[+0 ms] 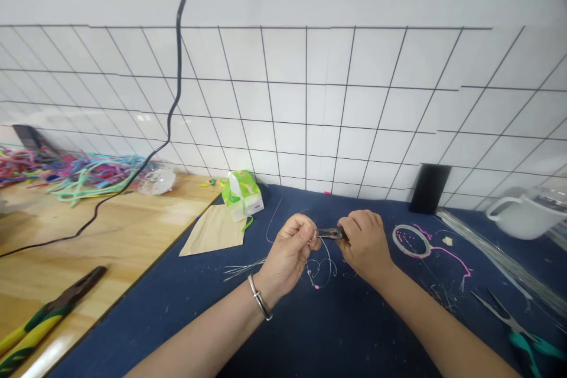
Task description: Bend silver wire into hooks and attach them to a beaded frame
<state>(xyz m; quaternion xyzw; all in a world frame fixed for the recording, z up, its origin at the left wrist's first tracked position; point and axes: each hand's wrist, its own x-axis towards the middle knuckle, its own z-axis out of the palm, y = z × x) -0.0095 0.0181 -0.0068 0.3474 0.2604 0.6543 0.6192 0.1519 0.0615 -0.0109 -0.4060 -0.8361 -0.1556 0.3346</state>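
Note:
My left hand (290,257) is closed in a pinch on a bent wire piece (333,266) with curled ends and small pink beads, which hangs below the fingers. My right hand (365,245) is wrapped round a pair of pliers (330,233); its handles are hidden in the palm. The jaws point left and meet the wire at my left fingertips. Whether they grip it is too small to tell. Several straight wires (244,269) lie left of my left wrist, on the dark blue mat (345,336).
At right are a white ring (400,248) with pink cord, teal-handled scissors (509,322), a wire bundle (500,251), a white pitcher (527,215) and a black phone-like slab (429,189). At left are a tissue pack (243,194), a beige cloth (212,233) and yellow-green pliers (53,313).

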